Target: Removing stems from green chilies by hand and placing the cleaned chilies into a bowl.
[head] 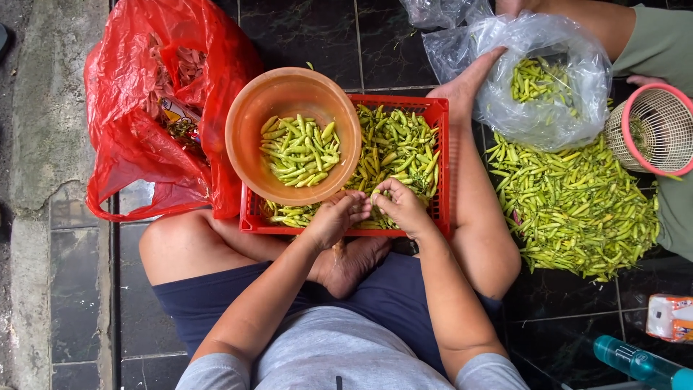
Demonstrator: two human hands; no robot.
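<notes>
Over the near edge of the red crate (442, 155), both hands meet on one green chili (373, 199).

Left hand (333, 219) and right hand (401, 208) are pinched together, fingertips clamped on that chili, right above the crate's front rim. Risk as I see it: the orange bowl (249, 155) sits tilted on the crate's left corner, half off it, so a bump from the left wrist could tip its chilies out. Not much elbow room either. A red plastic bag (130, 137) presses on the crate's left side, a bare leg runs along the right side, and beyond it lies a loose chili pile (577, 209) on the dark tiled floor (303, 29). Someone else's clear bag (570, 108) and pink basket (657, 130) crowd the far right.
</notes>
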